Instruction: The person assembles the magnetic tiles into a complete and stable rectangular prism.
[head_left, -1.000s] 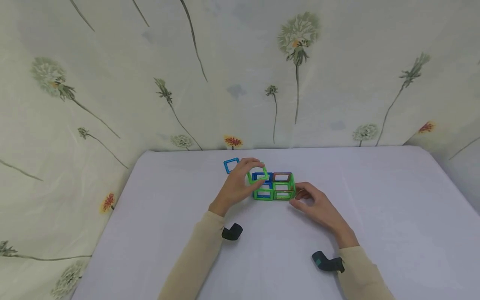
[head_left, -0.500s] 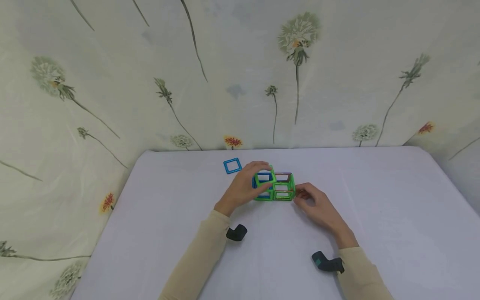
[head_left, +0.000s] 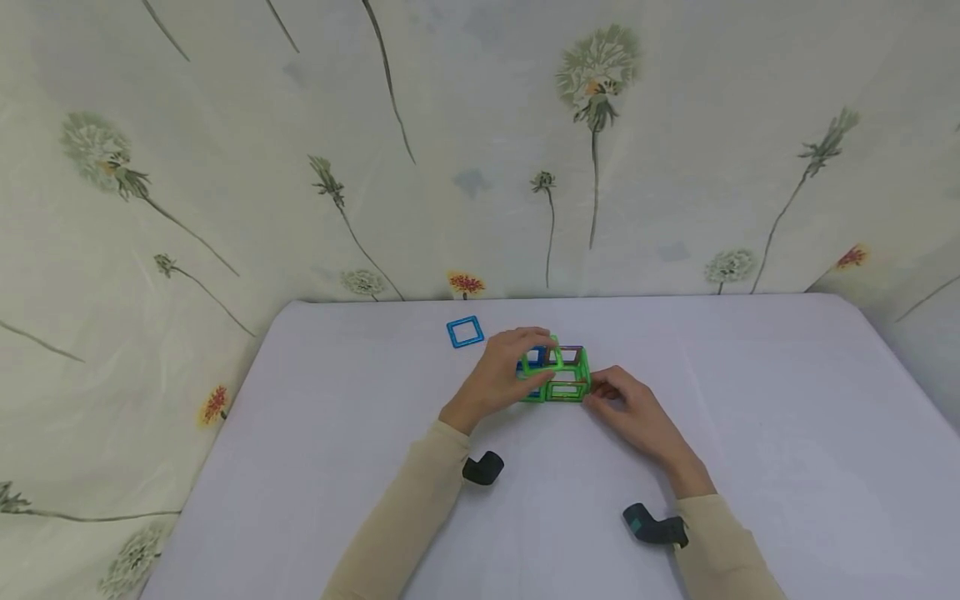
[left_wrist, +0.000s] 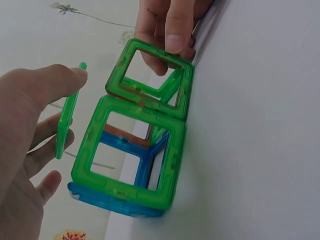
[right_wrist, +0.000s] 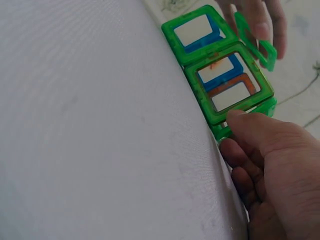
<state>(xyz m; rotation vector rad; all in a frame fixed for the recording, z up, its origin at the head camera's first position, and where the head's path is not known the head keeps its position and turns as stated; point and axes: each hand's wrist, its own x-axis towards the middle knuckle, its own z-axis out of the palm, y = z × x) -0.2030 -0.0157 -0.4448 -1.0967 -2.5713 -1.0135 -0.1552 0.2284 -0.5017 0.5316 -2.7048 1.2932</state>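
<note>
My left hand pinches a green square magnetic tile between thumb and fingers. That tile is tilted above the box-like magnetic tile structure, apart from it in the left wrist view. Two green squares form the structure's front; blue and reddish-brown tiles show behind them, and another green one closes the right end. At that end my right hand grips the structure, its thumb on the front edge in the right wrist view and the other fingers curled at the side. In the head view, my left hand hides the structure's left part.
A single blue square tile lies flat on the white table, behind and left of the structure. Behind the table's far edge hangs a cloth printed with dandelions. Both wrists carry a small black camera.
My left hand has moved right with the green tile, over the structure, and the blue tile behind has come fully into view. My right hand has stayed at the structure's right end.
</note>
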